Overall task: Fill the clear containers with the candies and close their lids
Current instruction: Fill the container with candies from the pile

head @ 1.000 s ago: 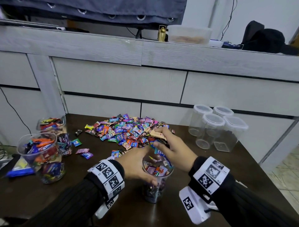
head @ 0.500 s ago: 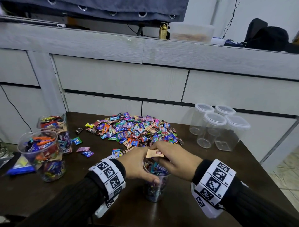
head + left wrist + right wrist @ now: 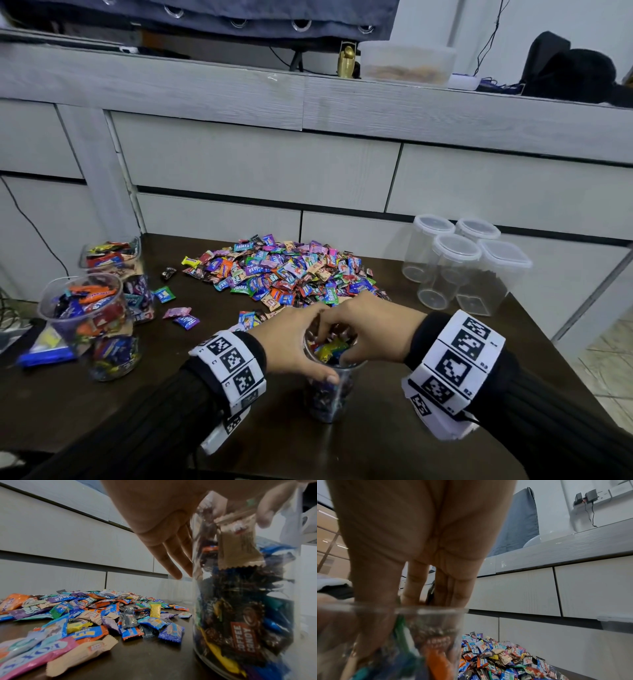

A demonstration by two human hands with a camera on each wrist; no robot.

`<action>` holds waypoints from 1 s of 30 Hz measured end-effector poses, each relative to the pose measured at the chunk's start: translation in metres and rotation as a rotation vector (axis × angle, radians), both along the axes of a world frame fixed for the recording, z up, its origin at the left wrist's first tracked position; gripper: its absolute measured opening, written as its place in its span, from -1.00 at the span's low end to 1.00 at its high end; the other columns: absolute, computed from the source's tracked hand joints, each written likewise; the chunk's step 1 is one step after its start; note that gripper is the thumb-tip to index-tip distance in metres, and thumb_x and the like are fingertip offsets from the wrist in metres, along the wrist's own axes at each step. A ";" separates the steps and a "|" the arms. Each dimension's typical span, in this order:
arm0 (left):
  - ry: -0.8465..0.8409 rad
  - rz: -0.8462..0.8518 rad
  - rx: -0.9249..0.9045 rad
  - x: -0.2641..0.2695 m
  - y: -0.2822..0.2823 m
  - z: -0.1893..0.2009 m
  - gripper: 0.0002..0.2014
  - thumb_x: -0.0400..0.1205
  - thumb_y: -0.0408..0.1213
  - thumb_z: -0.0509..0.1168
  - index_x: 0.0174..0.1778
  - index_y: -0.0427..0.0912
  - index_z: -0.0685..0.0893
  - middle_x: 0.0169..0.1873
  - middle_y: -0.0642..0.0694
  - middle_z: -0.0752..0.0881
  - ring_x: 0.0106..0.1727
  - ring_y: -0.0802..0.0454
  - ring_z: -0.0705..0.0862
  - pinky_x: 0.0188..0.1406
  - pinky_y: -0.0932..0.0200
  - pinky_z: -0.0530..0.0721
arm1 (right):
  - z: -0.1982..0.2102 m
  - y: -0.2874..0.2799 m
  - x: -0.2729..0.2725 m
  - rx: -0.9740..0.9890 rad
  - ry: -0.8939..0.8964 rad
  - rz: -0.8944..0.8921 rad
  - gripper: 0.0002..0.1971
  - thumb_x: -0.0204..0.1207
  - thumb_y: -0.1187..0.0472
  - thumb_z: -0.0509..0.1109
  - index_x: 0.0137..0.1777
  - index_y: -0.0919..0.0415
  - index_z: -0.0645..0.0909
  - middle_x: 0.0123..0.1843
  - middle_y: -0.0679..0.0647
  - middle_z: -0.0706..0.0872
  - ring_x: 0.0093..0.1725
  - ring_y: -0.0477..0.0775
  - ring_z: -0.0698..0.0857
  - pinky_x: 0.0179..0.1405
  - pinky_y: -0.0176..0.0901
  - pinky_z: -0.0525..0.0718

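A clear round container, mostly full of wrapped candies, stands on the dark table near me. My left hand grips its left side, thumb at the front and fingers round the back. My right hand is over the mouth, with straight fingers and thumb reaching down inside onto the candies. A tan candy stands on end just under those fingertips. The big candy pile lies just behind the container.
Two open containers heaped with candies stand at the left. Several empty lidded containers cluster at the back right. A few loose candies and a blue packet lie left. Grey drawers rise behind the table.
My right hand came back from the pile with a handful of candies and lowered its fingers into the container mouth. The left hand kept its hold on the container.
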State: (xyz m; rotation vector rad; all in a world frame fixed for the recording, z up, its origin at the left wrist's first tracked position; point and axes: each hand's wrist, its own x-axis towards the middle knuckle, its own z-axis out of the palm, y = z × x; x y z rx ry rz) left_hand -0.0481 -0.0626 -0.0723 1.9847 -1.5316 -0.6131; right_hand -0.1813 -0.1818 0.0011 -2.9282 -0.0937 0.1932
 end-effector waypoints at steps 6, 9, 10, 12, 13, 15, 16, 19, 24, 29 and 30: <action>0.044 -0.045 -0.044 -0.004 0.002 0.004 -0.22 0.11 0.33 0.50 0.23 0.30 0.40 0.13 0.30 0.63 0.25 0.31 0.61 0.30 0.29 0.54 | 0.004 -0.005 -0.002 0.136 -0.052 -0.099 -0.62 0.29 0.20 0.60 -0.01 0.06 0.47 -0.07 0.00 0.71 -0.13 -0.02 0.68 -0.10 -0.12 0.67; 0.083 -0.056 -0.040 -0.004 0.004 0.005 -0.19 0.08 0.30 0.51 0.26 0.18 0.46 0.13 0.18 0.69 0.22 0.24 0.65 0.30 0.13 0.60 | -0.007 -0.002 0.000 0.101 -0.037 -0.047 -0.66 0.34 0.23 0.54 0.11 0.11 0.60 -0.05 0.01 0.74 -0.23 -0.15 0.60 -0.20 -0.36 0.53; 0.095 -0.062 -0.039 -0.004 0.004 0.006 -0.16 0.08 0.29 0.52 0.26 0.10 0.47 0.14 0.13 0.70 0.21 0.22 0.66 0.30 0.08 0.61 | -0.011 0.000 0.000 0.089 -0.033 -0.017 -0.71 0.36 0.24 0.52 0.09 0.12 0.64 -0.05 0.01 0.75 -0.24 -0.18 0.57 -0.21 -0.41 0.46; 0.100 -0.071 -0.037 -0.003 0.003 0.006 -0.12 0.06 0.23 0.58 0.29 0.05 0.45 0.17 0.09 0.69 0.24 0.19 0.65 0.33 0.05 0.59 | -0.015 0.002 -0.002 0.095 -0.048 0.011 -0.79 0.40 0.22 0.50 0.03 0.12 0.68 -0.07 0.00 0.76 -0.24 -0.20 0.56 -0.20 -0.42 0.44; 0.100 -0.075 -0.028 -0.002 0.003 0.006 -0.05 0.06 0.16 0.64 0.35 0.02 0.43 0.23 0.08 0.67 0.29 0.19 0.62 0.37 0.09 0.56 | -0.014 0.001 -0.003 0.124 -0.073 0.009 -0.82 0.41 0.19 0.50 0.01 0.13 0.69 -0.09 -0.02 0.76 -0.24 -0.19 0.58 -0.19 -0.40 0.48; 0.057 -0.097 0.001 0.003 0.004 0.003 0.16 0.08 0.00 0.74 0.56 -0.02 0.26 0.40 0.15 0.53 0.42 0.28 0.48 0.47 0.33 0.40 | -0.012 -0.001 -0.007 0.225 -0.183 -0.026 -0.86 0.45 0.14 0.51 -0.04 0.13 0.69 -0.19 -0.09 0.73 -0.26 -0.18 0.63 -0.20 -0.36 0.56; 0.014 -0.107 0.011 0.007 0.006 0.002 0.26 0.08 -0.01 0.74 0.64 -0.01 0.13 0.45 0.21 0.43 0.47 0.35 0.38 0.47 0.44 0.30 | -0.011 -0.004 -0.009 0.286 -0.276 -0.067 -0.88 0.46 0.13 0.51 -0.07 0.12 0.68 -0.24 -0.13 0.71 -0.27 -0.17 0.64 -0.23 -0.37 0.57; -0.123 -0.066 0.045 0.025 0.014 -0.004 0.33 0.15 0.07 0.70 0.71 0.01 -0.03 0.56 0.21 0.27 0.57 0.32 0.22 0.51 0.45 0.12 | -0.014 -0.020 -0.012 0.424 -0.568 -0.274 -0.89 0.48 0.19 0.49 -0.03 0.05 0.64 -0.20 -0.14 0.71 -0.29 -0.16 0.64 -0.27 -0.44 0.53; -0.378 0.376 0.108 0.072 0.037 -0.026 -0.07 0.50 0.25 0.38 0.68 -0.05 0.13 0.65 -0.03 0.26 0.64 0.05 0.24 0.59 0.09 0.25 | -0.046 -0.075 -0.009 0.308 -0.364 -0.646 -0.55 0.40 0.08 0.55 0.25 0.10 0.51 0.04 0.04 0.69 -0.18 0.00 0.61 -0.15 -0.30 0.52; -0.342 0.832 0.453 0.127 0.047 -0.055 -0.01 0.58 0.39 0.10 0.70 -0.27 -0.02 0.70 -0.28 -0.04 0.71 -0.23 -0.07 0.66 -0.17 0.06 | -0.092 -0.095 0.009 0.207 0.012 -0.729 -0.24 0.39 -0.14 0.51 0.49 0.19 0.32 0.42 0.16 0.50 0.35 0.10 0.53 0.27 -0.20 0.43; -0.319 0.880 0.479 0.135 0.047 -0.060 0.00 0.58 0.39 0.08 0.70 -0.31 -0.03 0.69 -0.31 -0.05 0.71 -0.26 -0.09 0.66 -0.16 0.04 | -0.098 -0.095 0.013 0.200 0.040 -0.727 -0.23 0.41 -0.15 0.49 0.50 0.19 0.30 0.46 0.16 0.47 0.43 0.10 0.47 0.33 -0.19 0.40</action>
